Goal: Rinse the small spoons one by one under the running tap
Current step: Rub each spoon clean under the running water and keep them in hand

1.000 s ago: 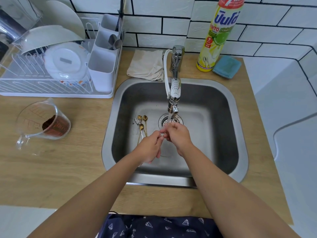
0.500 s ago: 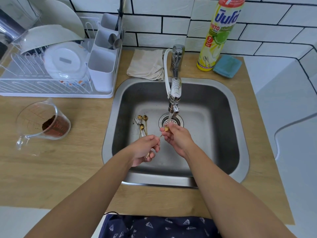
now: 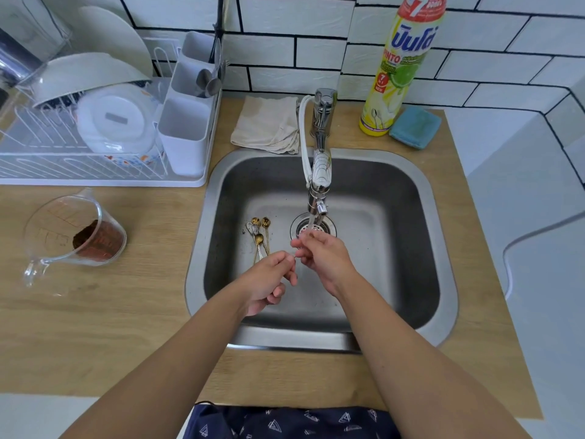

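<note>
A: Rinsing why there? Both the left hand (image 3: 269, 277) and right hand (image 3: 323, 258) pinch one spoon (image 3: 295, 256) directly under the tap (image 3: 318, 198).
B: So water reaches it; remaining spoons (image 3: 259, 236) wait left of the tap.

Small gold spoons (image 3: 259, 239) lie bunched on the sink floor, bowls pointing away, left of the tap's (image 3: 320, 172) running stream.
</note>
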Demonstrator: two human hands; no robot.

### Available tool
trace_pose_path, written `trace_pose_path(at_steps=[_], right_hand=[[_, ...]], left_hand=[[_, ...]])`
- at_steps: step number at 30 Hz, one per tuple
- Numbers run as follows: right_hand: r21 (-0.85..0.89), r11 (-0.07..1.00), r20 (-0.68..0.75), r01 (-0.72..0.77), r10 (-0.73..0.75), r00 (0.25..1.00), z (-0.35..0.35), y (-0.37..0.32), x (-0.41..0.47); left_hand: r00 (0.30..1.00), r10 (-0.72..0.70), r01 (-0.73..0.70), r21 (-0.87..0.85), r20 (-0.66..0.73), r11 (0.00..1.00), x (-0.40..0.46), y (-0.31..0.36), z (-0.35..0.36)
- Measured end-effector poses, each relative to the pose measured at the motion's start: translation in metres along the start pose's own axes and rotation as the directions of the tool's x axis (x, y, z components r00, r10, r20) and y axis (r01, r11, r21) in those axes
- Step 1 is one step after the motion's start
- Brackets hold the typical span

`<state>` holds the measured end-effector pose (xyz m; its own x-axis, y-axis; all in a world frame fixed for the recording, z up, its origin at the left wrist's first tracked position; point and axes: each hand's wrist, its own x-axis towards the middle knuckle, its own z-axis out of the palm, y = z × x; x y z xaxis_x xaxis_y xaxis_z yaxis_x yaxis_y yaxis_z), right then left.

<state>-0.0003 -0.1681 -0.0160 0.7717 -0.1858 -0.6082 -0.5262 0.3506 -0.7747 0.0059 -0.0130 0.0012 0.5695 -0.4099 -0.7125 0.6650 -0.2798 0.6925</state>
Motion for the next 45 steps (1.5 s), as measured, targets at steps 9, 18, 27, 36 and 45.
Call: trace_pose_path(at_steps=[9, 18, 27, 36, 45], right_hand=[[0.307, 0.950, 0.201, -0.058, -0.005, 0.980, -0.008, 0.001, -0.005], [-0.057, 0.995, -0.042, 0.076, -0.078, 0.996, 0.002, 0.010, 0.003], [-0.020, 0.998, -0.047, 0.057, -0.058, 0.997, 0.000, 0.012, 0.001], [-0.043, 0.997, -0.030, 0.065, -0.067, 0.997, -0.009, 0.009, 0.001], [-0.039, 0.999, 0.069, 0.023, -0.020, 0.997, -0.004, 0.006, -0.003]], left_hand=[[0.957, -0.069, 0.220, -0.556, 0.280, 0.802, -0.009, 0.005, -0.013], [0.995, 0.076, -0.056, 0.256, -0.068, 0.965, -0.006, 0.000, -0.004], [0.993, 0.102, -0.083, 0.268, -0.057, 0.960, -0.003, -0.004, -0.009], [0.998, 0.048, -0.041, 0.200, -0.030, 0.979, -0.002, 0.006, -0.003], [0.994, 0.087, -0.071, 0.215, -0.063, 0.974, -0.003, 0.001, -0.008]])
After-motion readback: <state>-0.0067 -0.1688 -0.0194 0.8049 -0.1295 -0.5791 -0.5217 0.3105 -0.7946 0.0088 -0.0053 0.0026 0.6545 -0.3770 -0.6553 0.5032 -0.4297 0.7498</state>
